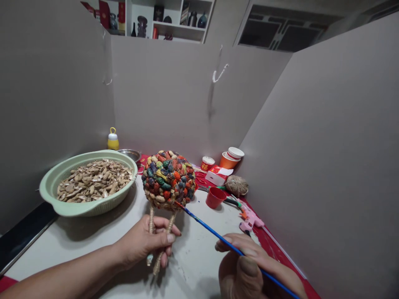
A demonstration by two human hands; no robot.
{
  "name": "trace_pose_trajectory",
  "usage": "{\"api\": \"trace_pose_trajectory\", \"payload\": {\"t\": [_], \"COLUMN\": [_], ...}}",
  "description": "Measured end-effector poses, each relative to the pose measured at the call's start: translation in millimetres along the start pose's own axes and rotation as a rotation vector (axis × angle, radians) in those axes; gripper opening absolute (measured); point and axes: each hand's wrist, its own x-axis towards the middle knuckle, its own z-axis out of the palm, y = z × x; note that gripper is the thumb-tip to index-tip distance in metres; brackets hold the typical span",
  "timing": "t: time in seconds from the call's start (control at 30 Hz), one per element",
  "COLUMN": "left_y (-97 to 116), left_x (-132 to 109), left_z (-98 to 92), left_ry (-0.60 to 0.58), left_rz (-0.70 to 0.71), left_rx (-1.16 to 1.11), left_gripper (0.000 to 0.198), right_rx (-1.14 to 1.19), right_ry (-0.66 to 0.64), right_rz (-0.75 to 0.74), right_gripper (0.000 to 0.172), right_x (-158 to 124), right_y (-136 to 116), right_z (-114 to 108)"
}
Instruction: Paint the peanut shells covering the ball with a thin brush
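Observation:
A ball-shaped craft (pixel 168 178) covered in peanut shells, many painted red, blue, green and yellow and some left bare, stands above the table on twine-wrapped legs (pixel 171 222). My left hand (pixel 156 236) is closed around those legs, thumb in front. Between the thumb and fingers of my right hand (pixel 246 261) is a thin blue paintbrush (pixel 212 229). Its tip, with red on it, meets the lower part of the ball, near bare shells. The far end of the brush runs out of the frame at the bottom right.
A green colander (pixel 50 191) of peanut shells stands at left. At right are a red cup (pixel 215 197), a ball of twine (pixel 237 185), a pink glue gun (pixel 251 218) and stacked paper bowls (pixel 230 158). A yellow bottle (pixel 113 141) stands behind; grey partitions enclose the table.

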Motion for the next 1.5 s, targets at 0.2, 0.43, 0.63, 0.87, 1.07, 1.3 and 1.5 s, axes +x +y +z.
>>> {"api": "trace_pose_trajectory", "payload": {"t": [0.2,0.43,0.63,0.87,1.07,1.3,1.5], "left_y": [1.6,0.5,-0.1,0.1,0.1,-0.2,1.1], "left_x": [0.1,1.3,1.3,1.3,1.5,0.6,-0.3], "left_z": [1.5,0.6,0.8,0.1,0.4,1.2,2.3], "left_ry": [0.035,0.068,0.076,0.072,0.066,0.079,0.086], "left_rz": [0.015,0.011,0.019,0.028,0.021,0.007,-0.004], "left_rx": [-0.005,-0.010,0.003,0.012,0.014,0.018,0.045], "left_gripper": [0.047,0.048,0.050,0.050,0.048,0.048,0.055], "right_rx": [-0.024,0.029,0.034,0.011,-0.002,-0.003,-0.027], "right_ry": [0.010,-0.022,-0.073,-0.113,-0.089,-0.129,-0.093], "right_rz": [0.020,-0.036,0.009,0.036,0.050,0.069,0.099], "right_gripper": [0.004,0.011,0.007,0.007,0.008,0.011,0.008], "right_x": [4.4,2.3,-3.2,-4.1,-7.6,-2.1,2.6], "right_y": [-5.5,2.0,4.3,2.9,4.0,-3.9,-16.2], "right_z": [4.5,0.7,-4.7,-6.1,-8.7,-5.2,6.3]}}
